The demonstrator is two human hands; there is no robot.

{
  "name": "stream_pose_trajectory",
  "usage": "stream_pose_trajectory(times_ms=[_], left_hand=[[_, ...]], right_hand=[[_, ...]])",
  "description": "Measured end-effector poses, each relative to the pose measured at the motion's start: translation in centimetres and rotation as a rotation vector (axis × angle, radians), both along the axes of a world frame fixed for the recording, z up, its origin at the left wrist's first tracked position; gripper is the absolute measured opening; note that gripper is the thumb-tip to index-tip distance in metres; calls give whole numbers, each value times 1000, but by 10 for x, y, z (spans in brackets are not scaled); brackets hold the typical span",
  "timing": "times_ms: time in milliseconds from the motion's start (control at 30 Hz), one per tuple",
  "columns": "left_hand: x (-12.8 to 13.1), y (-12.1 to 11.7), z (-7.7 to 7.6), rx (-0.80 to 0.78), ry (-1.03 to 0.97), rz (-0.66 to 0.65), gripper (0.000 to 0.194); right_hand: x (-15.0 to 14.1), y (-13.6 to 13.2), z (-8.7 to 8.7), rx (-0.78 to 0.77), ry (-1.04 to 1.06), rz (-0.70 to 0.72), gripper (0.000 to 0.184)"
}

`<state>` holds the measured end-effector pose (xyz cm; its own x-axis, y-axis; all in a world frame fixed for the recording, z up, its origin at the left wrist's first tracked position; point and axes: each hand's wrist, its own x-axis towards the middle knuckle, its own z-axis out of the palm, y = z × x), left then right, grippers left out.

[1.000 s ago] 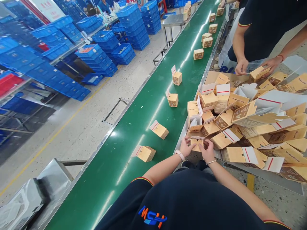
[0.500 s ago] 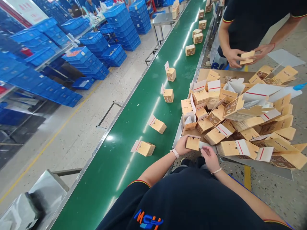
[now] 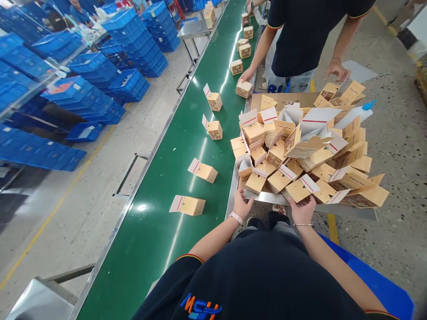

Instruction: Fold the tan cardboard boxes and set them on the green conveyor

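Note:
My left hand (image 3: 242,205) is at the near left edge of the table, thumb and fingers apart, holding nothing. Just beyond it sits a small tan cardboard box (image 3: 255,183) with a white flap. My right hand (image 3: 303,210) grips another tan carton (image 3: 297,191) at the front of the pile; its white flap with a red stripe sticks up. Part of the right fingers is hidden under this carton. Several similar cartons lie crowded on the table (image 3: 267,197), many with raised flaps.
Left of the table runs a green conveyor belt (image 3: 156,231) carrying several cartons. Across the table a co-worker's hand (image 3: 248,75) holds a carton (image 3: 244,89) over the belt. Blue crates (image 3: 130,35) are stacked beyond. A blue bin (image 3: 370,284) stands at my right.
My left hand has let go of the carton it held. My right hand has moved right to a carton in the pile. The co-worker has brought a carton over to the belt.

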<state>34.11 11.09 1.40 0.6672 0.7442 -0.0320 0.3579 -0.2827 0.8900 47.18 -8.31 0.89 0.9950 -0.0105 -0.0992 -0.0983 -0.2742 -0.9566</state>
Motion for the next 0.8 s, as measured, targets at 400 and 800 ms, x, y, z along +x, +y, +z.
stream_pose_trajectory(times_ms=[400, 800], left_hand=[[42, 75, 32, 441, -19, -24, 44], [-21, 53, 90, 601, -309, 86, 11]], right_hand=[[-40, -30, 17, -170, 201, 307, 61], [-46, 54, 65, 98, -301, 922, 58]])
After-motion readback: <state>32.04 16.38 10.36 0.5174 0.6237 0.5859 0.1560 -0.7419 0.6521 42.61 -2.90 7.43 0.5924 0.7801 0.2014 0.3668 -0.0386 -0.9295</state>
